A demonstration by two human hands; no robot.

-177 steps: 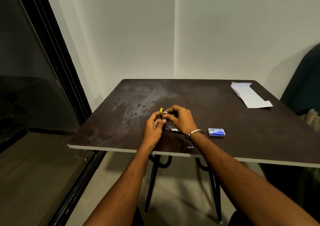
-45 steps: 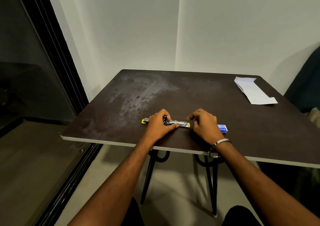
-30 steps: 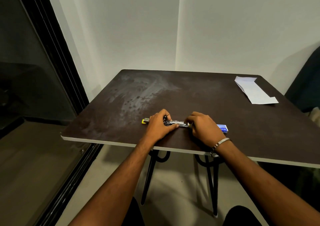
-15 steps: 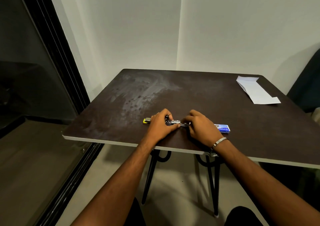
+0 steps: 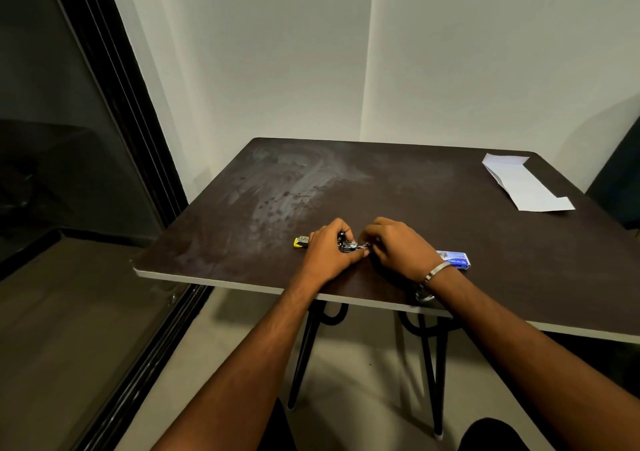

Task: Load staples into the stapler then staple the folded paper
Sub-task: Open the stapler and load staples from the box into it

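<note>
A small stapler [image 5: 350,245] lies opened flat near the front edge of the dark table [image 5: 415,191]; its yellow end [image 5: 300,241] pokes out left of my left hand [image 5: 329,253], which presses down on it. My right hand [image 5: 398,248] has its fingertips pinched at the metal channel in the stapler's middle; whether staples are between them is hidden. A blue staple box [image 5: 455,259] lies just right of my right wrist. The folded white paper [image 5: 523,184] rests at the far right corner of the table.
The table stands against a white wall corner, with a dark glass sliding door [image 5: 69,139] to the left. A dark chair back [image 5: 620,180] shows at the right edge. Black hairpin legs [image 5: 433,364] hold the table over a beige floor.
My right hand slid left along the stapler until its fingertips met my left hand at the middle. The left hand and the stapler stayed in place.
</note>
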